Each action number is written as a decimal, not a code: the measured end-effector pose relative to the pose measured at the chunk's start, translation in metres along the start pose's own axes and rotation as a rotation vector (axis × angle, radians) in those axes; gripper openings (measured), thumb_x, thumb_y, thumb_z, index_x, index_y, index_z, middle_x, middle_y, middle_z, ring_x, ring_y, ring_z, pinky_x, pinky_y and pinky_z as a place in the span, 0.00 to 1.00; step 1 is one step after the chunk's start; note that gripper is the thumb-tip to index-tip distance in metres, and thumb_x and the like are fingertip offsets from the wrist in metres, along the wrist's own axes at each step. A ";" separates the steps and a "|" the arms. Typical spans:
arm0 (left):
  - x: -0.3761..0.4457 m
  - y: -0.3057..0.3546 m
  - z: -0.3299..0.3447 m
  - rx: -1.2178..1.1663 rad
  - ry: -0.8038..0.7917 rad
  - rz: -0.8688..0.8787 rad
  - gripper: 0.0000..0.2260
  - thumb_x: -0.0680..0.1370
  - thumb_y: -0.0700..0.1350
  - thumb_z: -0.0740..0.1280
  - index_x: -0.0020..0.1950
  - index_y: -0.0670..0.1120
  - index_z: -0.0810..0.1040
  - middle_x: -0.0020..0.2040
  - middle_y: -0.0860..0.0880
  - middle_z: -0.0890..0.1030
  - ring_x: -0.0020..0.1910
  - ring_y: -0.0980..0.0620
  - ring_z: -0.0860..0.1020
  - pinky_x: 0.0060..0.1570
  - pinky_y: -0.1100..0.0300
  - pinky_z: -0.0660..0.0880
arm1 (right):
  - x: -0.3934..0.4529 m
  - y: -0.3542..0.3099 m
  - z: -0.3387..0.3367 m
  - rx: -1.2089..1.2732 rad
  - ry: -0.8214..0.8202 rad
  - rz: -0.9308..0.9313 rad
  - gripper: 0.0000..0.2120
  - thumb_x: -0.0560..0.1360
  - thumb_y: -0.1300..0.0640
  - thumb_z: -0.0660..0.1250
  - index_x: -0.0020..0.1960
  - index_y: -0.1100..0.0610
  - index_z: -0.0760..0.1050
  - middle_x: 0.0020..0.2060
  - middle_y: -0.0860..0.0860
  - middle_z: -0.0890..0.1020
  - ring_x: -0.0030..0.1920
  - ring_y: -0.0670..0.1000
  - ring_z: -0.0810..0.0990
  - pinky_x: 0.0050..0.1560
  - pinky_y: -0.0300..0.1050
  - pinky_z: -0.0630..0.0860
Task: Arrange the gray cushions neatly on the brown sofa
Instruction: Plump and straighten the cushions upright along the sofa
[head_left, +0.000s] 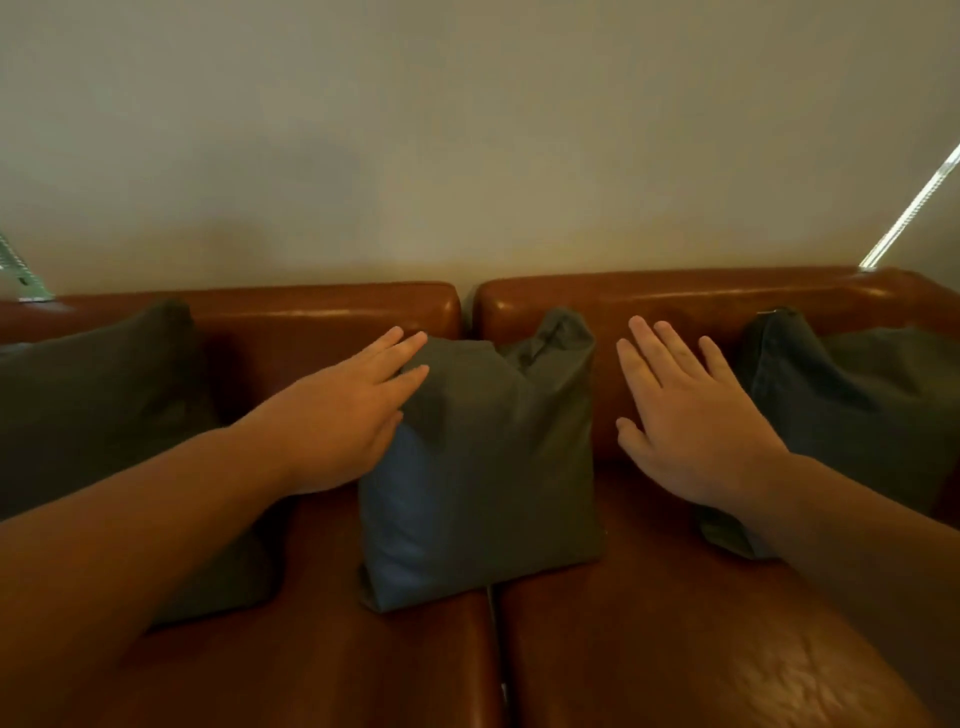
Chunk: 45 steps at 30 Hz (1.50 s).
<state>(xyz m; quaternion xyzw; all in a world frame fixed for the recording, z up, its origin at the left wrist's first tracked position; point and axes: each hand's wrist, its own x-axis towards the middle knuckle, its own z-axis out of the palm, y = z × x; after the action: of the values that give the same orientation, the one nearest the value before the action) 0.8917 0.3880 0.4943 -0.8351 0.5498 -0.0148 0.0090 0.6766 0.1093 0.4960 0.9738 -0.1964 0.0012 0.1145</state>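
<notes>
Three gray cushions stand upright against the back of the brown leather sofa (675, 623). The middle cushion (493, 467) sits over the seam between the two seat pads. My left hand (348, 415) lies flat, fingers apart, against that cushion's upper left corner. To the right of the same cushion, my right hand (685, 415) hovers open and apart from it, holding nothing. The left cushion (93, 405) is partly behind my left forearm. The right cushion (852, 410) leans at the sofa's right end, its lower part hidden by my right arm.
A plain beige wall (467, 130) rises behind the sofa. A bright metal strip (914, 202) slants down at the far right, and a pale metallic object (21, 275) shows at the left edge. Bare seat leather lies in front of the cushions.
</notes>
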 end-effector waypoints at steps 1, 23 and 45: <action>0.013 -0.001 0.002 -0.065 0.006 -0.039 0.27 0.87 0.46 0.57 0.86 0.47 0.55 0.87 0.47 0.49 0.86 0.48 0.47 0.81 0.58 0.47 | 0.010 0.005 0.002 0.003 -0.009 -0.004 0.36 0.86 0.39 0.48 0.86 0.53 0.37 0.85 0.53 0.37 0.84 0.55 0.37 0.82 0.60 0.40; 0.123 -0.003 0.077 -0.934 -0.133 -0.954 0.11 0.84 0.36 0.63 0.61 0.31 0.81 0.59 0.32 0.83 0.59 0.34 0.81 0.57 0.46 0.78 | 0.145 0.000 0.110 0.884 0.309 0.094 0.19 0.82 0.57 0.66 0.63 0.38 0.63 0.56 0.40 0.68 0.56 0.48 0.75 0.57 0.52 0.80; 0.149 0.016 0.089 -1.385 0.149 -1.290 0.09 0.84 0.34 0.64 0.61 0.37 0.81 0.47 0.39 0.81 0.46 0.42 0.79 0.44 0.54 0.76 | 0.130 -0.001 0.123 0.632 0.308 0.067 0.16 0.84 0.53 0.59 0.69 0.56 0.74 0.59 0.56 0.75 0.53 0.57 0.73 0.48 0.56 0.77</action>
<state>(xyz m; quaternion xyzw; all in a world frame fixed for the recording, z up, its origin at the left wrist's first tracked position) 0.9393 0.2450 0.4070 -0.7944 -0.1318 0.2592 -0.5334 0.7911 0.0327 0.3820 0.9425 -0.1986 0.2127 -0.1646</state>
